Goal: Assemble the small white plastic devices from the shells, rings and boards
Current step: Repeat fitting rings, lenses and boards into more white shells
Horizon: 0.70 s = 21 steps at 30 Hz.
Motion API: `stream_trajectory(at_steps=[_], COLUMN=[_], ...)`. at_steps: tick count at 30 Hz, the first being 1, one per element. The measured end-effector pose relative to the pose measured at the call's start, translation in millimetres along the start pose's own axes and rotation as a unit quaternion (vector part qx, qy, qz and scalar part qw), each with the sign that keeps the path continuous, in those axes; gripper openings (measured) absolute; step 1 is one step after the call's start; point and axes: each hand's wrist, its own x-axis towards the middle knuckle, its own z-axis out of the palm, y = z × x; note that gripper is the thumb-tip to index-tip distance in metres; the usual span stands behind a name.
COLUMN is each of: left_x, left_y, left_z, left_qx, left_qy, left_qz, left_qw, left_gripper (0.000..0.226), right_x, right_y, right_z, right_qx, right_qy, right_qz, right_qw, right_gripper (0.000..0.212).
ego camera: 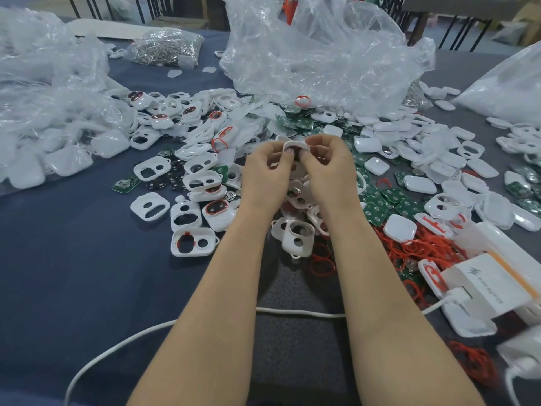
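Observation:
My left hand (265, 177) and my right hand (329, 171) meet at the middle of the table and together pinch one small white shell (295, 146), its opening facing up. The fingertips cover most of it, so what lies inside is hidden. Around the hands lies a heap of white shells (187, 218), some with red rings fitted. Green boards (377, 210) lie to the right of my right forearm. Loose red rings (409, 247) are piled farther right, near the table's front.
Large crumpled clear bags (319, 54) stand behind the heap, and bags of white parts (46, 136) lie at the left. A bag of metal pieces (167, 49) sits at the back. A white charger box (494, 284) and its cable (292, 312) lie at the front right.

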Motion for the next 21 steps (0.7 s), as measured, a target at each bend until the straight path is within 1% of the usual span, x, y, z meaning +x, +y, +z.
stream_trajectory(at_steps=[2, 4, 6, 9, 11, 15, 17, 19, 21], left_x=[-1, -1, 0, 0, -1, -2, -2, -1, 4], left_y=[1, 1, 1, 1, 2, 2, 2, 4, 7], left_z=[0, 0, 0, 0, 0, -2, -2, -6, -15], left_qx=[0.042, 0.066, 0.074, 0.070, 0.073, 0.054, 0.061, 0.054, -0.020], left_qy=[-0.002, 0.003, 0.016, 0.026, 0.018, -0.027, -0.035, -0.011, 0.058], left_qz=[0.027, 0.034, 0.031, 0.023, 0.024, 0.005, 0.002, 0.004, -0.024], left_qw=[0.999, 0.997, 0.997, 0.997, 0.997, 0.998, 0.998, 0.998, 0.998], left_gripper=[0.022, 0.018, 0.014, 0.015, 0.014, 0.015, 0.016, 0.015, 0.013], right_x=[1, 0, -1, -2, -1, -3, -3, -3, -3], right_y=[0, 0, 1, 2, 2, 1, -1, -5, -12], right_z=[0, 1, 3, 3, 3, 1, 0, 0, -4], right_qx=[-0.013, -0.035, -0.051, -0.065, -0.074, -0.064, -0.056, -0.045, -0.061], right_qy=[-0.004, -0.002, -0.004, -0.014, -0.011, 0.013, 0.010, -0.002, -0.013], right_qz=[-0.008, -0.022, -0.040, -0.052, -0.055, -0.049, -0.037, -0.024, -0.027], right_qw=[1.000, 0.999, 0.998, 0.996, 0.996, 0.997, 0.998, 0.999, 0.998], right_gripper=[0.012, 0.013, 0.012, 0.012, 0.013, 0.020, 0.017, 0.013, 0.015])
